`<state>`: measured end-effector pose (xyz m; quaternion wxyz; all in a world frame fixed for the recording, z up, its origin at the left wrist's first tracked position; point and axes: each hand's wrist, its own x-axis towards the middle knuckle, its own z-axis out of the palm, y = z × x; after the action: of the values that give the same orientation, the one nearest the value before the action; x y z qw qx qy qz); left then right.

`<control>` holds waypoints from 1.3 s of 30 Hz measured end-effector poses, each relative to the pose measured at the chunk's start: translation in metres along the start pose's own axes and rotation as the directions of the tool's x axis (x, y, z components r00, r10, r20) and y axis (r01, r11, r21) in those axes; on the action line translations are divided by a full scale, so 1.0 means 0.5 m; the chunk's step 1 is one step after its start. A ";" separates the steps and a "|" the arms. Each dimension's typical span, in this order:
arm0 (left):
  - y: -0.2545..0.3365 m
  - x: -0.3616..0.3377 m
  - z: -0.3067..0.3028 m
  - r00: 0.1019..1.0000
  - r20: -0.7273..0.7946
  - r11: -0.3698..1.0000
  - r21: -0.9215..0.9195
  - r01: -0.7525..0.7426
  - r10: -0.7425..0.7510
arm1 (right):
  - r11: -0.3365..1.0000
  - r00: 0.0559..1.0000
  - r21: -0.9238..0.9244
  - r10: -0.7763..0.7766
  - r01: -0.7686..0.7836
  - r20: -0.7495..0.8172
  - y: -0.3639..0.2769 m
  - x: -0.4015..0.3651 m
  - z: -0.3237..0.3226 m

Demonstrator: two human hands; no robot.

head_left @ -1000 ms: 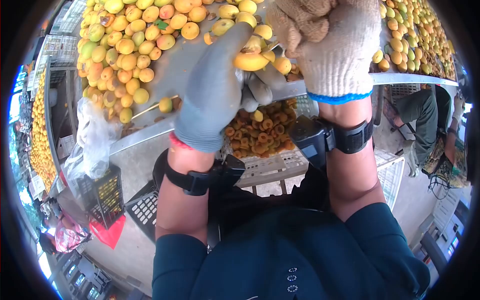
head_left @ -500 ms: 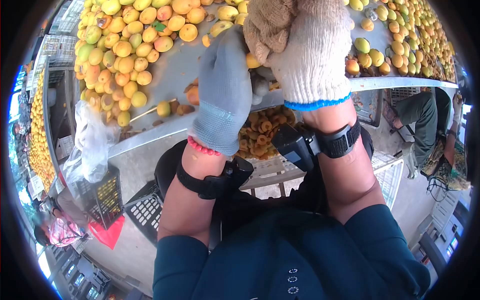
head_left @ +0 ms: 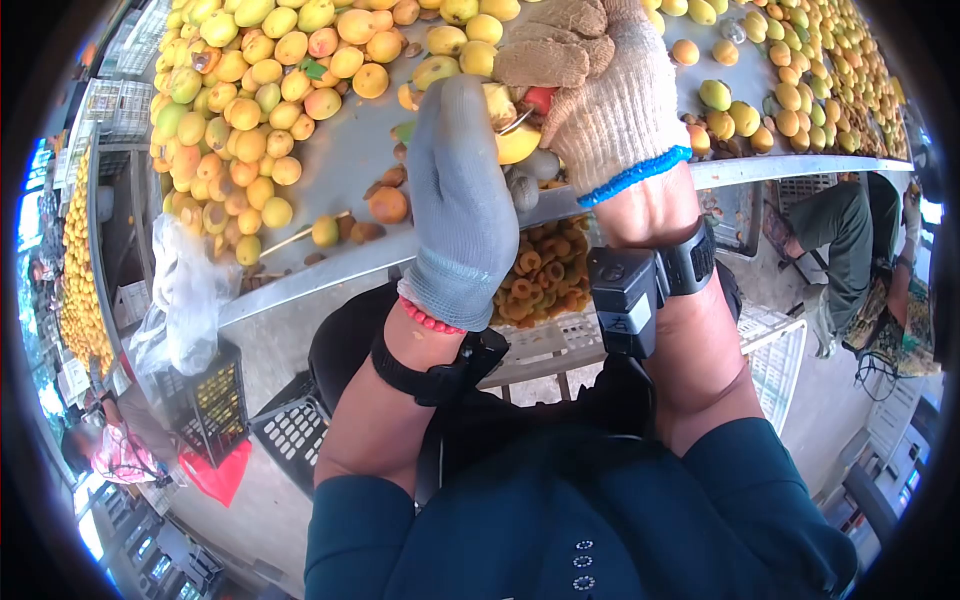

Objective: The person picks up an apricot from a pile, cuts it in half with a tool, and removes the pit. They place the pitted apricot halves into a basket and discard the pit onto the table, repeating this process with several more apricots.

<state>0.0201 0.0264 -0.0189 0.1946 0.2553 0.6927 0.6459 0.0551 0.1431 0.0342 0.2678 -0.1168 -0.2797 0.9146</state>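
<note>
My left hand (head_left: 460, 180), in a grey glove, has its fingers closed around a yellow fruit (head_left: 499, 106) at the top centre. Facing it, my right hand (head_left: 590, 90), in a cream knitted glove with a blue cuff, is closed on a small tool with a red handle (head_left: 540, 99). The tool's thin metal end touches the fruit. A yellow fruit (head_left: 517, 145) lies just below the tool. Beneath the table edge is a container of cut fruit pieces (head_left: 545, 275).
Whole yellow fruits (head_left: 245, 115) cover the left of the metal table (head_left: 345, 145), and more (head_left: 800, 90) lie at the right. A plastic bag (head_left: 180, 300) hangs at the left edge. Crates (head_left: 210, 400) stand below. Other people sit at far left and far right.
Both hands have shifted slightly and turned, so the tool's red handle and metal end now show between them. The right wrist has rotated.
</note>
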 end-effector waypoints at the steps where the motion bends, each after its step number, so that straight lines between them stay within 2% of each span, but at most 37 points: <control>1: -0.023 0.002 -0.004 0.998 -0.011 0.995 0.085 -0.056 0.057 | 1.000 1.000 0.000 0.004 -0.004 0.000 0.000 0.001 -0.001; 4: -0.024 0.004 -0.013 0.999 0.025 0.999 0.045 0.021 -0.022 | 1.000 1.000 -0.006 0.013 -0.013 -0.007 0.000 0.004 -0.008; 14: -0.032 -0.015 0.003 0.999 -0.015 0.998 0.055 0.029 -0.028 | 1.000 0.999 -0.001 0.029 -0.029 -0.022 -0.004 0.006 -0.017; 19: 0.003 -0.024 0.023 0.996 -0.055 0.991 -0.115 0.065 -0.072 | 1.000 0.999 -0.002 0.028 -0.028 -0.022 -0.009 0.002 -0.022; 21: 0.003 -0.017 0.038 0.994 -0.095 0.997 -0.052 -0.061 0.056 | 1.000 0.999 -0.009 0.025 -0.025 -0.020 -0.013 0.001 -0.023; 23: -0.011 -0.006 0.056 0.936 -0.135 0.941 0.141 -0.306 0.325 | 1.000 0.999 -0.005 0.026 -0.026 -0.022 -0.015 0.007 -0.027; 24: -0.002 -0.007 0.057 0.968 -0.144 0.976 -0.044 -0.213 0.205 | 1.000 1.000 -0.006 0.024 -0.024 -0.019 -0.017 0.007 -0.029; 26: -0.005 0.005 0.039 0.926 -0.064 0.912 0.210 -0.352 0.372 | 1.000 1.000 -0.006 0.017 -0.017 -0.016 -0.021 0.008 -0.032; 28: 0.010 0.011 0.024 0.940 -0.048 0.936 0.124 -0.331 0.338 | 1.000 1.000 -0.013 0.005 -0.005 -0.009 -0.028 0.009 -0.035; 31: -0.005 0.018 -0.006 0.969 0.113 0.949 0.204 -0.240 0.220 | 0.998 0.999 -0.042 -0.039 0.039 0.013 -0.042 0.012 -0.039; 33: -0.005 0.026 -0.029 0.984 0.176 1.000 -0.001 -0.010 0.010 | 0.984 0.992 -0.129 -0.115 0.121 0.047 -0.057 0.017 -0.047; 34: 0.002 0.030 -0.038 0.961 0.232 0.951 -0.231 0.206 -0.152 | 0.963 0.984 -0.205 -0.164 0.175 0.071 -0.067 0.021 -0.055; 35: 0.008 0.031 -0.041 0.901 0.324 0.804 -0.429 0.411 -0.288 | 0.830 0.966 -0.493 -0.216 0.259 0.143 -0.078 0.019 -0.066; 36: 0.012 0.032 -0.041 0.903 0.353 0.765 -0.503 0.402 -0.243 | 0.303 0.930 -0.884 -0.204 0.355 0.304 -0.096 0.009 -0.072; 38: 0.034 0.039 -0.059 0.857 0.460 0.611 -0.618 0.496 -0.231 | -0.157 0.941 -0.934 -0.059 0.321 0.333 -0.100 -0.002 -0.068; 39: 0.041 0.041 -0.067 0.833 0.510 0.524 -0.660 0.538 -0.213 | 0.048 0.968 -0.967 -0.009 0.251 0.251 -0.091 -0.011 -0.058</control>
<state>-0.0143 0.0130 0.0058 0.5487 0.1010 0.3295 0.7617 0.0895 0.1853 0.0371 0.1707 -0.1607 -0.8608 0.4518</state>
